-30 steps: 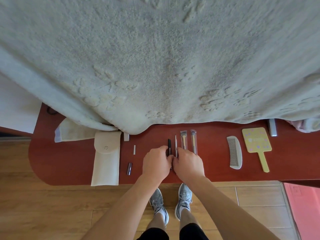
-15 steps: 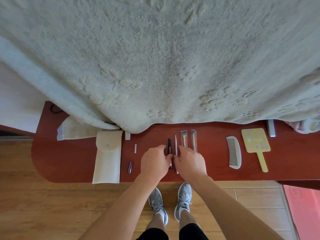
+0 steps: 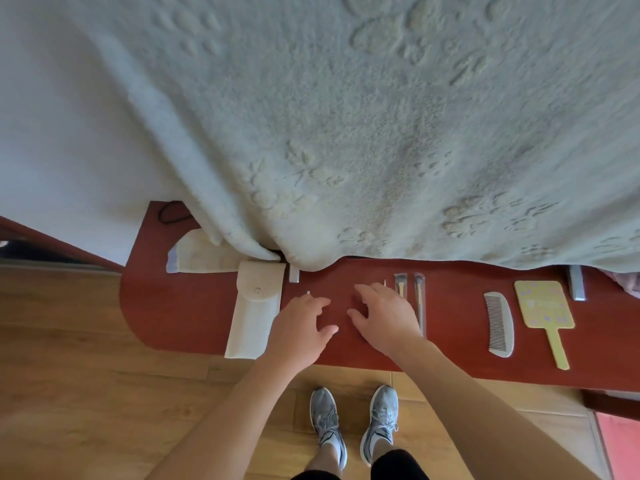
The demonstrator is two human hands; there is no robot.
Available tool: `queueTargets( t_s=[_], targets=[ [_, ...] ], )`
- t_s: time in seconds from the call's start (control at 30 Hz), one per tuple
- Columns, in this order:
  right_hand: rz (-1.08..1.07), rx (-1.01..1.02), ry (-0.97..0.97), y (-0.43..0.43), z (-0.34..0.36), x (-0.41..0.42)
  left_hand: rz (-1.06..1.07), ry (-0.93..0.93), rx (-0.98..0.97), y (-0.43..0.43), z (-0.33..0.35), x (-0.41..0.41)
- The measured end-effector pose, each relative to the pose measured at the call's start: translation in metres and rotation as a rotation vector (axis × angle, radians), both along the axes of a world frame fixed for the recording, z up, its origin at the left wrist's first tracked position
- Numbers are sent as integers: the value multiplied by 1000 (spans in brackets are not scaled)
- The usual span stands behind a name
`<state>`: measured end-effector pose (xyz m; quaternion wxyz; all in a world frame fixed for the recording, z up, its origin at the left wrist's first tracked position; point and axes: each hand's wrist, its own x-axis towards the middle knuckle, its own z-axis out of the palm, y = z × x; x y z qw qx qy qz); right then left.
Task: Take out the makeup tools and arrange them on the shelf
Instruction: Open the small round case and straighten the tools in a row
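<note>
A cream pouch (image 3: 254, 315) with a snap flap lies on the red shelf (image 3: 180, 317). My left hand (image 3: 299, 329) hovers just right of it, fingers spread, covering the small items there; only a thin white stick tip (image 3: 308, 292) shows. My right hand (image 3: 386, 313) is spread flat over the slim dark tools, with one thin tip (image 3: 384, 282) peeking out above it. Two wrapped brushes (image 3: 410, 292) lie beside its right edge. Farther right are a white comb (image 3: 499, 323) and a yellow hand mirror (image 3: 545, 313).
A pale fleece blanket (image 3: 346, 133) drapes over the bed and overhangs the shelf's back edge. A cream cloth (image 3: 194, 256) pokes out at the left. Small grey blocks (image 3: 294, 273) (image 3: 576, 285) stand by the blanket. Wooden floor and my grey shoes (image 3: 353, 424) lie below.
Both hands have come apart from the dark tool they held together. The left hand moved left toward the pouch; both now have spread fingers. The camera has shifted.
</note>
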<state>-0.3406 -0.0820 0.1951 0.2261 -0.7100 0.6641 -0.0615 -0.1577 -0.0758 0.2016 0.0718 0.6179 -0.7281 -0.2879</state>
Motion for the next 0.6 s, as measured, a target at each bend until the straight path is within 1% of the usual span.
queueTargets(
  t_s=[0.17, 0.33, 0.6],
  targets=[
    [133, 24, 12, -15, -1, 20, -71, -32, 7, 0, -5, 37],
    [227, 31, 27, -25, -8, 40, -188, -92, 6, -4, -7, 66],
    [278, 78, 49, -35, -19, 61, -364, -165, 5, -10, -17, 82]
  ],
)
